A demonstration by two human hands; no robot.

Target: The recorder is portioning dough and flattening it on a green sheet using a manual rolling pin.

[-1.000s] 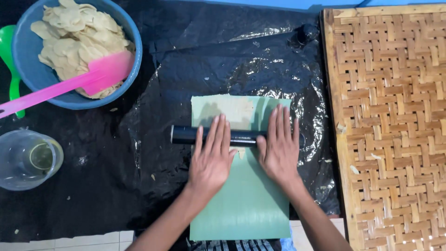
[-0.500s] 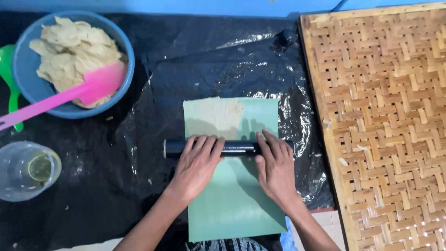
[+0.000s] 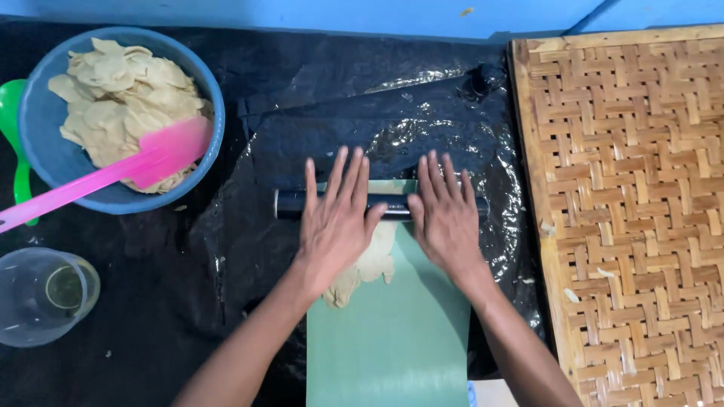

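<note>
My left hand (image 3: 334, 222) and my right hand (image 3: 446, 217) lie flat, fingers spread, on a black rolling pin (image 3: 289, 204). The pin lies crosswise near the far end of a green sheet (image 3: 392, 339). A thin flattened piece of pale dough (image 3: 369, 267) shows on the sheet just behind the pin, partly under my left palm. The sheet rests on shiny black plastic (image 3: 249, 226) that covers the work surface.
A blue bowl (image 3: 45, 162) of flat pale dough pieces stands at the far left, with a pink spatula (image 3: 113, 175) resting in it. A green utensil (image 3: 13, 128) lies beside it. A clear cup (image 3: 41, 294) sits at the near left. A woven bamboo tray (image 3: 633, 211) fills the right side.
Both hands have rolled the pin away from me, from the sheet's middle to its far end. The flattened dough now shows behind the pin.
</note>
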